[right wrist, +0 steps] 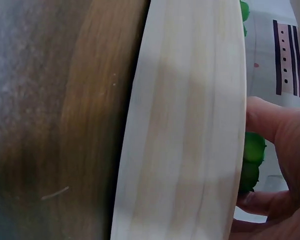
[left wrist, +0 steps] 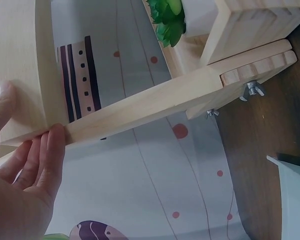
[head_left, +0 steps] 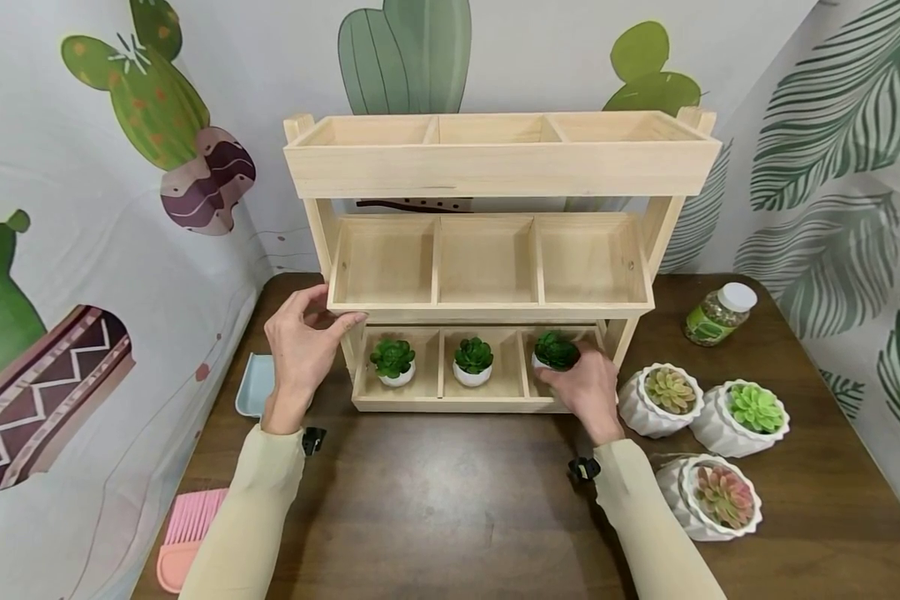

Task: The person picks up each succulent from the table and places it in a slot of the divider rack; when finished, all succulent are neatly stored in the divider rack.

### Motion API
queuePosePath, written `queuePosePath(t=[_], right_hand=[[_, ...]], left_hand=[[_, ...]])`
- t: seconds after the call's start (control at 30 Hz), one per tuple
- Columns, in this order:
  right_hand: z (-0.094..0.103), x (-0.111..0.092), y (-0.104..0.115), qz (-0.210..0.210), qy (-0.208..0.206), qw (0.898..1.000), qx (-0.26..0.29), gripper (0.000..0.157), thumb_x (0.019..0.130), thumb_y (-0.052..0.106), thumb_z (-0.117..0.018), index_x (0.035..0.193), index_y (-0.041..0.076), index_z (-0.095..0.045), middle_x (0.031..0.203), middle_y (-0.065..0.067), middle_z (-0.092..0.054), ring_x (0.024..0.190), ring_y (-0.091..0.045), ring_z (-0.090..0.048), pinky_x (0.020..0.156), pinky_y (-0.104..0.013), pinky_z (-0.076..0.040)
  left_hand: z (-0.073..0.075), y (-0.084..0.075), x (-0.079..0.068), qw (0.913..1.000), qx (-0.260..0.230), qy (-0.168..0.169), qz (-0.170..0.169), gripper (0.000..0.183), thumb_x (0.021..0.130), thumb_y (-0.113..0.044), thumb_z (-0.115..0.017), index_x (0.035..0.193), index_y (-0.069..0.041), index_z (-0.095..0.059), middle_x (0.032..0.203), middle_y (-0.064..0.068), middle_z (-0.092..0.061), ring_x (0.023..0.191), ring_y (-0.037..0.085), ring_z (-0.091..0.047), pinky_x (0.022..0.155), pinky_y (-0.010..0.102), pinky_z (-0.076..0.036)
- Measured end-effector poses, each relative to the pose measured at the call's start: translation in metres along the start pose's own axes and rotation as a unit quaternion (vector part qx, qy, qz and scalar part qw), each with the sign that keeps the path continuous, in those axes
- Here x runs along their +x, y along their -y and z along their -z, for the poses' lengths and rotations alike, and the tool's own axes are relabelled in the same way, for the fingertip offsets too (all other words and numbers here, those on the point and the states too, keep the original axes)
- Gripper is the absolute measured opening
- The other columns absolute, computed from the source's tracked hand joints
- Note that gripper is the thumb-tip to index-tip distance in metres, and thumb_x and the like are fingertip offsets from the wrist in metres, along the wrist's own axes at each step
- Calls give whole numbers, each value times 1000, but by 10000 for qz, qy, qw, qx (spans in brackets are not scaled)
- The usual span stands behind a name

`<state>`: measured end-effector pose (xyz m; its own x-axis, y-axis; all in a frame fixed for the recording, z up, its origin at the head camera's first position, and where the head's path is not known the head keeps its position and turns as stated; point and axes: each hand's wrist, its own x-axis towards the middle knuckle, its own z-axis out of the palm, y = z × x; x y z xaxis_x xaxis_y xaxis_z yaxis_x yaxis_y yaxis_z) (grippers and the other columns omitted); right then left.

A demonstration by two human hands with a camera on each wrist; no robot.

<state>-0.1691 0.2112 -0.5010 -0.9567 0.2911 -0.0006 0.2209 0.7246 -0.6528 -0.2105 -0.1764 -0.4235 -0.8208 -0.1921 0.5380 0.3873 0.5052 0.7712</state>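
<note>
A three-tier wooden planter shelf (head_left: pixel 495 172) stands on the table, each tier split into three compartments. My left hand (head_left: pixel 303 337) grips the left end of the middle tier, thumb on the front board and fingers at the side, as the left wrist view shows. In the bottom tier's right compartment, my right hand (head_left: pixel 587 385) holds a small potted succulent (head_left: pixel 555 350) with dark green leaves. Its white pot is partly covered by the fingers. Two similar potted succulents sit in the left (head_left: pixel 393 358) and middle (head_left: pixel 473 357) compartments of that tier.
Right of the shelf stand three white ribbed pots with a yellowish succulent (head_left: pixel 671 390), a bright green one (head_left: pixel 756 407) and a pink one (head_left: pixel 723 497). Behind them is a white-lidded jar (head_left: pixel 720 314). A blue dustpan (head_left: pixel 256 385) and a pink brush (head_left: pixel 187 533) lie left.
</note>
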Motion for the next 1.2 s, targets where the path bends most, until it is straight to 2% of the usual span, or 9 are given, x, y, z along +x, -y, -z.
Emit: queuePosePath(t=[0.23, 0.4, 0.5, 0.67, 0.8, 0.9, 1.03, 1.2], right_hand=[[0, 4, 1, -94, 197, 9995, -222, 70, 80, 37, -92, 130, -5, -69, 124, -36, -74, 117, -55, -69, 99, -64, -58], [-15, 18, -22, -62, 255, 9993, -284, 76, 80, 44, -93, 133, -3, -68, 126, -36, -73, 115, -55, -69, 95, -64, -60], [-16, 19, -24, -77, 333, 9988, -352, 78, 81, 45, -92, 135, -5, -67, 128, -36, -72, 116, -54, -69, 96, -64, -61], [5, 1, 5, -194, 552, 9981, -175, 78, 84, 37, -91, 140, -7, -59, 137, -37, -68, 126, -53, -66, 106, -64, -58], [17, -13, 17, -90, 316, 9994, 94, 74, 84, 38, -92, 135, -2, -58, 132, -33, -68, 123, -50, -66, 100, -65, -56], [25, -26, 21, -178, 119, 9995, 242, 74, 83, 42, -92, 132, -2, -58, 126, -28, -65, 118, -45, -64, 95, -64, -55], [41, -48, 24, -347, -52, 9984, 435, 85, 87, 41, -90, 144, -7, -52, 133, -27, -63, 121, -44, -61, 103, -62, -54], [63, -77, 23, -140, -524, 9969, 577, 89, 87, 29, -92, 153, -10, -48, 136, -30, -64, 122, -44, -63, 106, -58, -52]], left_hand=[[0, 0, 0, 10000, 2, -2, -3, 54, 74, -5, -101, 120, 8, -76, 109, 27, -77, 93, -16, -63, 84, 0, -55], [0, -1, 0, 10000, 2, 5, 28, 55, 74, -5, -101, 121, 8, -76, 109, 27, -77, 91, -18, -64, 83, 0, -56], [0, 0, 0, 10000, 26, 1, 47, 55, 73, -6, -101, 121, 7, -76, 109, 26, -77, 90, -20, -63, 82, 0, -56], [1, 0, 0, 10000, 39, 24, 72, 55, 73, -5, -101, 121, 7, -76, 109, 26, -77, 91, -19, -63, 83, 1, -56], [0, 0, -1, 9999, 36, 28, 97, 55, 73, -5, -101, 121, 7, -76, 110, 26, -77, 93, -15, -64, 84, 1, -56], [0, 0, -1, 9999, 39, 34, 114, 55, 74, -5, -101, 121, 7, -76, 110, 26, -77, 94, -15, -64, 84, 0, -56], [0, 0, -2, 9999, 26, 19, 122, 56, 73, -5, -101, 122, 7, -76, 110, 26, -77, 92, -18, -63, 84, 0, -56], [-1, 1, -3, 9999, 12, -26, 114, 56, 73, -5, -101, 122, 7, -76, 111, 25, -77, 92, -19, -62, 84, 1, -56]])
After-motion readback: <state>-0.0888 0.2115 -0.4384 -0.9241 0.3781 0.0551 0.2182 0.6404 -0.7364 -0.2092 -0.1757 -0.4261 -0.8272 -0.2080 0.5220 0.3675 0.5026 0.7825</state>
